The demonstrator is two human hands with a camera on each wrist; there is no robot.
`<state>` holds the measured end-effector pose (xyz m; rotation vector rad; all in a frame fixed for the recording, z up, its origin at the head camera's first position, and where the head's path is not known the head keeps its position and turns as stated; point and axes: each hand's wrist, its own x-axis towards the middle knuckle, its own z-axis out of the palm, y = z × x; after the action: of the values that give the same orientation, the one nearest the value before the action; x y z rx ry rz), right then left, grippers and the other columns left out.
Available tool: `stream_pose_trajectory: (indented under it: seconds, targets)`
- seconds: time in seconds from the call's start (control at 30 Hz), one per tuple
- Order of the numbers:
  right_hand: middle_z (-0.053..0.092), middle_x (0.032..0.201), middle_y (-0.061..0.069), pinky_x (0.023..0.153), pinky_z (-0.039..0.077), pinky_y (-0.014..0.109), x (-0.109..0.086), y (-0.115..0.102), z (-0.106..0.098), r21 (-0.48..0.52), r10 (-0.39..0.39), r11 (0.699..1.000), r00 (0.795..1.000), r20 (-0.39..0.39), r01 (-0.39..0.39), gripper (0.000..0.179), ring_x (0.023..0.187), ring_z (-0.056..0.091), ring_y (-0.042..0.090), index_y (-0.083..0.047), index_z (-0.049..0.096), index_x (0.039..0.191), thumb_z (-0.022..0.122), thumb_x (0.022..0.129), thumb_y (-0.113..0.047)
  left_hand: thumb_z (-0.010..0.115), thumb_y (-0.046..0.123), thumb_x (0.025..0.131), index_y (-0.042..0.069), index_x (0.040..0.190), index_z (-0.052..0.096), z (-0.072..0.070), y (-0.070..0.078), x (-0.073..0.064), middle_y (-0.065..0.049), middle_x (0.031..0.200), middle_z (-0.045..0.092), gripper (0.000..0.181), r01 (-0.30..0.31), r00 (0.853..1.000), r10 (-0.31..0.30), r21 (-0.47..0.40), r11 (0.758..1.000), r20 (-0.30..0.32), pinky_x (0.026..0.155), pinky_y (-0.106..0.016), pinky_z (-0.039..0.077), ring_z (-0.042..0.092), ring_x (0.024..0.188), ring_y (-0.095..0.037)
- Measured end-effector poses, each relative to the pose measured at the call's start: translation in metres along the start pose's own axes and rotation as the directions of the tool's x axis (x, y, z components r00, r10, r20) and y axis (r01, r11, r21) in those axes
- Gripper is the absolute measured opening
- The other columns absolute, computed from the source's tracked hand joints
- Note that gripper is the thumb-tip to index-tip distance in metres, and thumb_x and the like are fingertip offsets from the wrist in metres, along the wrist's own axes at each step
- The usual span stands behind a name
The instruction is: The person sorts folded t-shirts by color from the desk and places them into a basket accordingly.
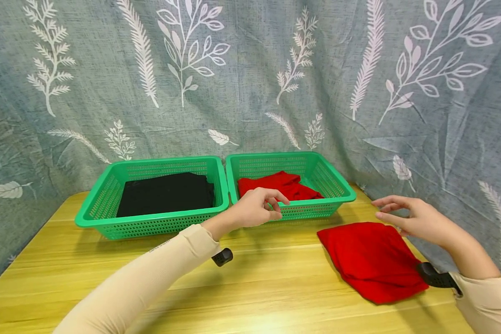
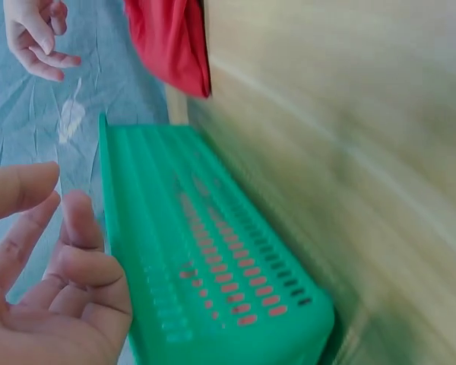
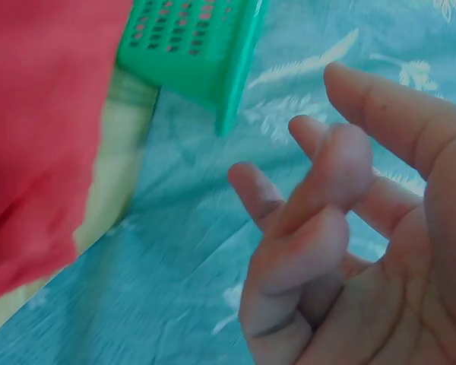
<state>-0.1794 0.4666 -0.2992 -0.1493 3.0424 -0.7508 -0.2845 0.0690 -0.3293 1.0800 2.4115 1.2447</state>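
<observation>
My left hand [image 1: 259,207] hovers in front of the right green basket [image 1: 338,200], its fingers loosely bent and nothing between them. Inside that basket lies a crumpled red cloth [image 1: 281,183]. Over the right side of the table my right hand [image 1: 417,218] hangs in the air, fingers relaxed and holding nothing. Just below and left of it a red cloth bundle [image 1: 371,260] lies on the wooden table; the right wrist view shows this red fabric [image 3: 38,137] to the left of the fingers.
A second green basket [image 1: 158,227] stands at the left, side by side with the other, holding folded black cloth [image 1: 167,195]. Behind both baskets hangs a grey-blue curtain [image 1: 250,83] with white leaf prints, which also runs along the table's right edge. The wooden table [image 1: 234,287] extends toward me.
</observation>
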Motion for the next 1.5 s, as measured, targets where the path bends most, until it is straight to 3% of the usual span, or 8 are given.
stream_pose_trajectory:
  seconds: [0.2, 0.5, 0.67, 0.77, 0.87, 1.17, 1.33, 1.5]
  targets:
    - [0.06, 0.142, 0.035, 0.06, 0.052, 0.03, -0.018, 0.031, 0.002, 0.008, 0.067, 0.998, 0.996, 0.051, -0.068, 0.057, 0.067, 0.056, 0.014, -0.003, 0.05, 0.156, 0.06, 0.111, -0.037, 0.073, 0.007, 0.101, 0.015, 0.131, 0.073, 0.018, 0.0, -0.004, -0.006, 0.106, 0.076, 0.031, -0.025, 0.997, 0.027, -0.031, 0.999, 0.066, 0.072, -0.023, 0.05, 0.071, 0.078, -0.015]
    - [0.048, 0.143, 0.05, 0.055, 0.052, 0.031, -0.031, 0.072, 0.011, 0.056, 0.157, 0.985, 0.978, 0.134, -0.166, 0.064, 0.06, 0.058, 0.016, 0.006, 0.043, 0.157, 0.058, 0.112, -0.037, 0.074, 0.01, 0.1, 0.018, 0.136, 0.07, 0.051, -0.005, -0.006, 0.001, 0.104, 0.076, 0.037, -0.01, 0.986, 0.016, -0.038, 0.999, 0.163, 0.072, -0.021, 0.05, 0.075, 0.089, -0.031]
    - [0.067, 0.111, 0.035, 0.052, 0.052, 0.03, -0.032, 0.086, 0.022, 0.133, 0.133, 0.978, 0.973, 0.191, -0.16, 0.063, 0.055, 0.058, 0.014, 0.01, 0.043, 0.153, 0.062, 0.11, -0.032, 0.077, 0.01, 0.098, 0.02, 0.136, 0.07, 0.064, -0.008, -0.008, 0.004, 0.099, 0.077, 0.039, 0.007, 0.982, -0.003, -0.021, 1.0, 0.191, 0.074, -0.021, 0.05, 0.071, 0.082, -0.017]
    - [0.063, 0.085, 0.008, 0.05, 0.05, 0.027, -0.031, 0.088, 0.028, 0.193, 0.095, 0.971, 0.967, 0.236, -0.142, 0.06, 0.05, 0.051, 0.011, 0.009, 0.043, 0.153, 0.064, 0.11, -0.028, 0.078, 0.012, 0.098, 0.021, 0.138, 0.069, 0.068, -0.008, -0.01, 0.005, 0.1, 0.076, 0.042, 0.035, 0.978, -0.029, -0.026, 0.999, 0.207, 0.073, -0.022, 0.05, 0.068, 0.079, -0.012]
    - [0.053, 0.072, 0.001, 0.05, 0.049, 0.027, -0.03, 0.089, 0.034, 0.2, 0.055, 0.974, 0.971, 0.232, -0.103, 0.054, 0.048, 0.049, 0.009, 0.006, 0.047, 0.15, 0.064, 0.109, -0.026, 0.078, 0.015, 0.099, 0.021, 0.141, 0.067, 0.07, -0.009, -0.012, 0.005, 0.101, 0.075, 0.044, 0.065, 0.975, -0.056, -0.035, 0.997, 0.217, 0.07, -0.023, 0.049, 0.066, 0.078, -0.01]
    - [0.065, 0.089, 0.007, 0.049, 0.049, 0.026, -0.027, 0.078, 0.049, 0.181, 0.02, 0.982, 0.984, 0.179, -0.053, 0.053, 0.047, 0.045, 0.007, 0.009, 0.05, 0.144, 0.07, 0.106, -0.023, 0.078, 0.016, 0.098, 0.017, 0.143, 0.065, 0.072, -0.013, -0.017, 0.001, 0.103, 0.074, 0.046, 0.094, 0.97, -0.076, -0.07, 0.993, 0.231, 0.073, -0.024, 0.051, 0.069, 0.083, -0.012]
    - [0.068, 0.104, 0.012, 0.05, 0.048, 0.027, -0.025, 0.065, 0.055, 0.21, 0.004, 0.976, 0.976, 0.216, -0.05, 0.057, 0.049, 0.043, 0.007, 0.01, 0.05, 0.148, 0.07, 0.105, -0.022, 0.079, 0.016, 0.098, 0.018, 0.143, 0.064, 0.071, -0.018, -0.023, 0.001, 0.105, 0.073, 0.048, 0.108, 0.966, -0.085, -0.081, 0.991, 0.244, 0.075, -0.025, 0.052, 0.068, 0.087, -0.009]
    - [0.064, 0.096, 0.009, 0.049, 0.046, 0.026, -0.023, 0.051, 0.064, 0.262, -0.044, 0.965, 0.961, 0.271, -0.03, 0.057, 0.048, 0.04, 0.006, 0.01, 0.049, 0.149, 0.069, 0.106, -0.021, 0.08, 0.014, 0.098, 0.016, 0.142, 0.065, 0.069, -0.027, -0.032, -0.001, 0.106, 0.073, 0.047, 0.12, 0.964, -0.09, -0.109, 0.987, 0.248, 0.073, -0.025, 0.05, 0.069, 0.087, -0.011]
